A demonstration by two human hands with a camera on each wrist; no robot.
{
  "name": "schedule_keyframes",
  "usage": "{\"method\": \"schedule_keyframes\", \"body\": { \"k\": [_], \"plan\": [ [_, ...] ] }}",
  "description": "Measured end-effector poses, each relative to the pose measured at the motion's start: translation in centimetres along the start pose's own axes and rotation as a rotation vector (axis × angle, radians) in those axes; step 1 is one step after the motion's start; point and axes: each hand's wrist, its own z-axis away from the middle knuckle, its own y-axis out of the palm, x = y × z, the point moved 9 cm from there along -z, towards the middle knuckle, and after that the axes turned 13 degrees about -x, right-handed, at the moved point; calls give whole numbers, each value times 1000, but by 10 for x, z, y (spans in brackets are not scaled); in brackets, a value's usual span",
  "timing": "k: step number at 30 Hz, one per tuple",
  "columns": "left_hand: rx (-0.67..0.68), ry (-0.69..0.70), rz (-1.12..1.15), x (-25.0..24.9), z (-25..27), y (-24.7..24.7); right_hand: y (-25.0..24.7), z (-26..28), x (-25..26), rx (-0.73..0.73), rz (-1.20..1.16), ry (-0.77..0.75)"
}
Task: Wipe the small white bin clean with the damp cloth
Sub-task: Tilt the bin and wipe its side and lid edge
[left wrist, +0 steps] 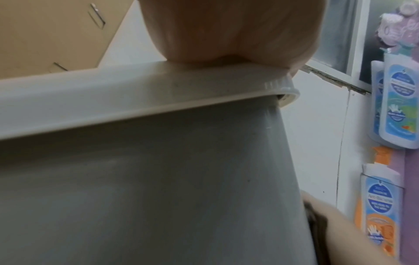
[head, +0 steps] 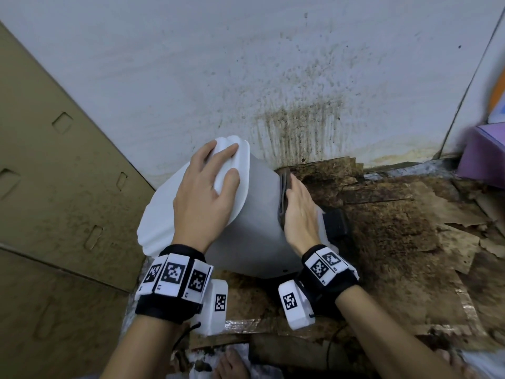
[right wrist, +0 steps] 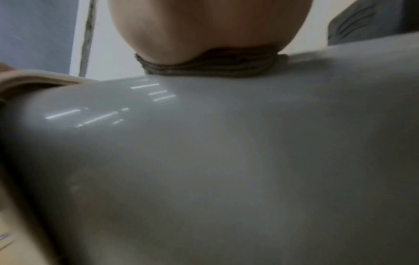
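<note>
Item: bin (head: 262,222), small, grey body with white lid (head: 235,157). Position: tilted, top leaning away to the left, standing on stained cardboard sheets (head: 382,228) laid on the floor, close to a white wall (head: 191,64) marked with brown drip stains. A black pedal (head: 334,224) juts from the bin's lower right side.

Item: left hand (head: 203,192). Position: laid flat on the lid. Fingers (head: 231,179) straight and spread apart, the tips reaching over the lid's far edge. In the left wrist view the heel of the hand (left wrist: 217,35) sits on the lid rim (left wrist: 136,100).

Item: right hand (head: 299,214). Position: against the right side of the bin body, pressing the cloth onto it. Fingers (head: 296,187) straight and held together, lying flat on the cloth. In the right wrist view the palm (right wrist: 208,28) bears down on the folded layers.

Item: cloth (head: 284,192), dark grey-brown, folded in several layers. Position: sandwiched between the right hand and the bin wall, its edge showing beside the fingers; also seen at (right wrist: 211,68) and (left wrist: 317,220).

Item: wrist bands (head: 175,280), black, with square printed markers, one on each wrist.

Surroundings: large cardboard box (head: 54,187) to the left; purple box (head: 483,151) to the right; soap bottles (left wrist: 399,100) with blue labels, seen in the left wrist view.
</note>
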Motion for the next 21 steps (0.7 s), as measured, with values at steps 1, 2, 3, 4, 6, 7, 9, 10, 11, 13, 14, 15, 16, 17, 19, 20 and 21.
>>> {"method": "schedule_keyframes", "body": {
  "k": [1,2,3,4,6,7,9,10,11,13,14,15,16,17,19,20,21],
  "plan": [
    [-3,-1,2,1,0,-1,4,3,10,8,2,-28],
    [-3,0,3,2,1,-2,10,7,21,23,1,-58],
    [-1,6,3,2,2,-2,15,10,33,37,-14,-83],
    [2,17,3,0,4,-2,18,13,44,47,-39,-104],
    [6,40,3,-4,5,1,24,16,65,56,-84,-158],
    [8,47,1,-5,6,2,26,18,73,62,-92,-189],
    [13,48,2,-6,7,2,29,20,80,72,-95,-249],
    [16,42,5,-5,7,2,28,21,82,74,-86,-285],
    [20,37,8,-5,6,3,27,22,81,74,-77,-322],
    [31,31,9,-5,5,4,23,22,77,74,-77,-368],
    [33,32,8,-6,5,4,20,20,73,73,-84,-374],
    [33,34,9,-8,4,5,16,19,68,76,-91,-369],
    [36,37,10,-8,4,6,14,17,62,79,-101,-348],
    [40,40,11,-10,4,7,11,14,54,80,-108,-322],
    [46,40,11,-10,3,8,6,8,32,79,-99,-263],
    [44,37,14,-10,3,8,3,5,19,77,-81,-228],
    [39,31,20,-8,2,6,0,2,5,77,-61,-189]
  ]
}}
